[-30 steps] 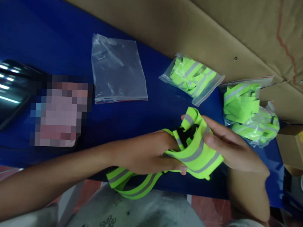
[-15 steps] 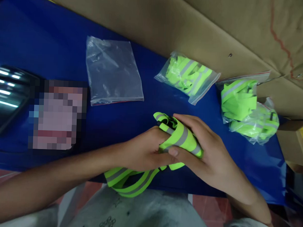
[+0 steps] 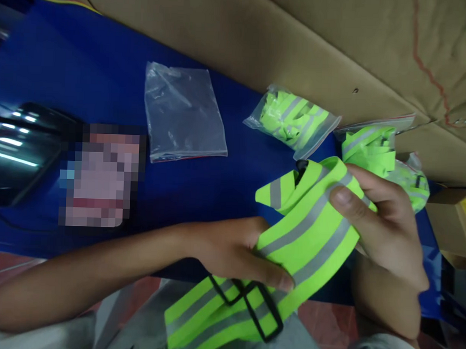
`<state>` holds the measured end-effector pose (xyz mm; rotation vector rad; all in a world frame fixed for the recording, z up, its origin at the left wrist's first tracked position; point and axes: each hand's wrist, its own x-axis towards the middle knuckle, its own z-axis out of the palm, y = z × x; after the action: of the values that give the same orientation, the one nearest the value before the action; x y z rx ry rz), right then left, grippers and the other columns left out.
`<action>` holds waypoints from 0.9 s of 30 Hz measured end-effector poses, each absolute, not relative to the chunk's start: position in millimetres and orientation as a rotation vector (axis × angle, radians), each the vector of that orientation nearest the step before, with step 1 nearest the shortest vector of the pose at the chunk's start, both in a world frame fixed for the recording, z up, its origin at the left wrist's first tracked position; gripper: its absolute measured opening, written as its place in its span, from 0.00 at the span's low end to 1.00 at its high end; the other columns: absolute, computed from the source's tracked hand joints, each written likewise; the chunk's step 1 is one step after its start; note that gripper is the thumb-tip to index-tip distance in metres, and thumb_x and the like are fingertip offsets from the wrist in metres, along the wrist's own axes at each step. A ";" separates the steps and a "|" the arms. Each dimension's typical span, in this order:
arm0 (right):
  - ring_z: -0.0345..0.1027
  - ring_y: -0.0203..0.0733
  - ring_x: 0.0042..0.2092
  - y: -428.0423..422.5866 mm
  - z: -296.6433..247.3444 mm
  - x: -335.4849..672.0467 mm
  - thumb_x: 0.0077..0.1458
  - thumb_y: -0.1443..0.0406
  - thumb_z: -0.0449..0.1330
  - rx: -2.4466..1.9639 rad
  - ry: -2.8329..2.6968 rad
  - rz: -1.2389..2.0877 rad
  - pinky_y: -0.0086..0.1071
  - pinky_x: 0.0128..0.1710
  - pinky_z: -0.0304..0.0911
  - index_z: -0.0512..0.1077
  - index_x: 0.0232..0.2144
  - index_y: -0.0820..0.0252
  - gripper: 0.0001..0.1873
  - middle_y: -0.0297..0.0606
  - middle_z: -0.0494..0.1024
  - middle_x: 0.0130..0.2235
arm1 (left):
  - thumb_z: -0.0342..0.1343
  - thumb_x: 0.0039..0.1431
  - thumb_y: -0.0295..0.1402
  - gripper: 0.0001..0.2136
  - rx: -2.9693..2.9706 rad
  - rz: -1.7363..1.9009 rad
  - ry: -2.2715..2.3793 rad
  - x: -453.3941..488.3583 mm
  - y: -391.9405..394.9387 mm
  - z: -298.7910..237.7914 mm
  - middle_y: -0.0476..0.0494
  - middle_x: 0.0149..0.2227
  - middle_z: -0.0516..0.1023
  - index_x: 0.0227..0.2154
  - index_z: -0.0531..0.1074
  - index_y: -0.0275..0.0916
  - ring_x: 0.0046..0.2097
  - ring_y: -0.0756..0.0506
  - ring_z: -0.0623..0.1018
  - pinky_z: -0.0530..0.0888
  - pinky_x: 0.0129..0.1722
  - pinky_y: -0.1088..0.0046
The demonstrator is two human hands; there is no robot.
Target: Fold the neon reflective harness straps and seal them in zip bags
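A fluorescent yellow-green reflective belt [image 3: 310, 243] with grey stripes runs between my two hands. My right hand [image 3: 384, 215] pinches its partly folded upper end, thumb on top. My left hand [image 3: 238, 253] grips the band lower down, thumb pressed on its face and the other fingers hidden behind. Below the left hand the rest of the belt hangs over my lap, with a black strap [image 3: 264, 318] looped across it. A small black piece [image 3: 302, 166] sticks out at the folded end.
A flat clear zip bag [image 3: 187, 114] lies on the blue table [image 3: 106, 83]. Behind my hands is a bag of folded reflective belts [image 3: 292, 120], with more bagged belts [image 3: 371, 149] to its right. A dark glossy device [image 3: 23, 157] and a blurred-out item [image 3: 103, 180] lie left; a cardboard box [image 3: 449, 223] stands right.
My hands have moved apart, the right one up and to the right. A wide stretch of the bunched belt now shows flat between them, and the black strap has come into view.
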<state>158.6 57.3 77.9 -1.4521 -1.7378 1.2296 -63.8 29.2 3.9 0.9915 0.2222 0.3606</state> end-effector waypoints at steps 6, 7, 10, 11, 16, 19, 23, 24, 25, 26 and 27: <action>0.82 0.45 0.42 72.9 62.2 151.5 0.64 0.53 0.65 -1.423 -1.380 1.768 0.35 0.37 0.78 0.78 0.51 0.46 0.16 0.33 0.84 0.44 | 0.57 0.70 0.37 0.10 1.326 0.599 0.446 -68.3 31.3 7.2 0.45 0.38 0.83 0.41 0.77 0.36 0.38 0.48 0.80 0.76 0.39 0.77; 0.82 0.43 0.39 74.3 58.3 148.7 0.63 0.52 0.65 -1.415 -1.334 1.827 0.34 0.36 0.78 0.78 0.51 0.47 0.16 0.33 0.84 0.43 | 0.56 0.71 0.37 0.10 1.372 0.626 0.483 -69.6 32.0 8.2 0.45 0.38 0.84 0.42 0.78 0.37 0.39 0.48 0.80 0.76 0.40 0.76; 0.80 0.41 0.36 75.9 45.3 142.3 0.62 0.50 0.66 -1.411 -1.284 1.932 0.32 0.33 0.76 0.78 0.51 0.51 0.20 0.35 0.84 0.41 | 0.53 0.72 0.35 0.10 1.492 0.671 0.542 -71.0 32.1 9.3 0.46 0.35 0.83 0.38 0.78 0.37 0.39 0.48 0.81 0.75 0.44 0.75; 0.79 0.40 0.36 75.7 41.5 141.4 0.62 0.49 0.66 -1.412 -1.317 1.933 0.31 0.33 0.75 0.77 0.51 0.52 0.21 0.35 0.84 0.42 | 0.53 0.72 0.35 0.11 1.524 0.677 0.539 -70.7 31.5 9.3 0.46 0.35 0.83 0.38 0.78 0.37 0.40 0.47 0.81 0.75 0.45 0.74; 0.77 0.37 0.41 71.4 44.1 147.7 0.65 0.55 0.65 -1.428 -1.698 1.413 0.29 0.37 0.72 0.77 0.47 0.50 0.11 0.33 0.81 0.46 | 0.53 0.73 0.33 0.09 1.518 0.680 0.553 -68.0 28.8 10.8 0.43 0.43 0.83 0.43 0.76 0.36 0.47 0.47 0.81 0.74 0.53 0.73; 0.78 0.44 0.52 66.0 60.0 153.6 0.71 0.54 0.56 -1.339 -2.024 1.229 0.36 0.48 0.74 0.77 0.50 0.48 0.14 0.35 0.82 0.52 | 0.53 0.72 0.32 0.08 1.444 0.682 0.547 -68.6 30.0 12.0 0.45 0.40 0.82 0.42 0.76 0.35 0.44 0.48 0.80 0.75 0.48 0.75; 0.75 0.52 0.59 57.4 63.5 149.6 0.59 0.48 0.69 -1.185 -2.348 1.261 0.44 0.60 0.72 0.65 0.66 0.50 0.37 0.39 0.76 0.62 | 0.53 0.71 0.33 0.08 1.427 0.696 0.517 -69.6 34.0 8.8 0.47 0.34 0.79 0.37 0.74 0.36 0.37 0.48 0.77 0.75 0.38 0.75; 0.76 0.51 0.58 55.8 60.5 146.8 0.56 0.49 0.71 -1.197 -2.339 1.240 0.43 0.59 0.72 0.65 0.65 0.51 0.40 0.39 0.77 0.61 | 0.53 0.70 0.33 0.09 1.418 0.699 0.521 -69.4 34.9 7.4 0.47 0.33 0.78 0.35 0.74 0.36 0.36 0.49 0.76 0.74 0.37 0.76; 0.77 0.50 0.56 54.5 57.2 144.0 0.55 0.51 0.72 -1.222 -2.310 1.218 0.41 0.58 0.73 0.67 0.64 0.53 0.38 0.39 0.78 0.60 | 0.54 0.70 0.32 0.09 1.389 0.700 0.533 -68.8 35.7 5.9 0.48 0.31 0.76 0.33 0.73 0.36 0.34 0.50 0.74 0.73 0.35 0.76; 0.78 0.48 0.55 53.6 54.4 141.5 0.57 0.52 0.72 -1.243 -2.278 1.192 0.40 0.58 0.73 0.68 0.63 0.53 0.36 0.38 0.79 0.58 | 0.56 0.69 0.32 0.09 1.333 0.696 0.547 -67.9 36.3 4.5 0.49 0.30 0.75 0.32 0.73 0.36 0.33 0.51 0.74 0.72 0.34 0.77; 0.78 0.47 0.54 53.1 52.4 139.5 0.58 0.53 0.71 -1.251 -2.259 1.159 0.39 0.58 0.73 0.70 0.61 0.54 0.33 0.38 0.80 0.57 | 0.58 0.67 0.32 0.08 1.246 0.674 0.550 -66.7 36.8 3.3 0.50 0.30 0.75 0.32 0.73 0.36 0.33 0.51 0.74 0.73 0.34 0.77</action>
<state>139.5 53.1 52.4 -1.2505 -2.2595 1.1594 -66.7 36.8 3.3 1.2459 0.5505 0.6742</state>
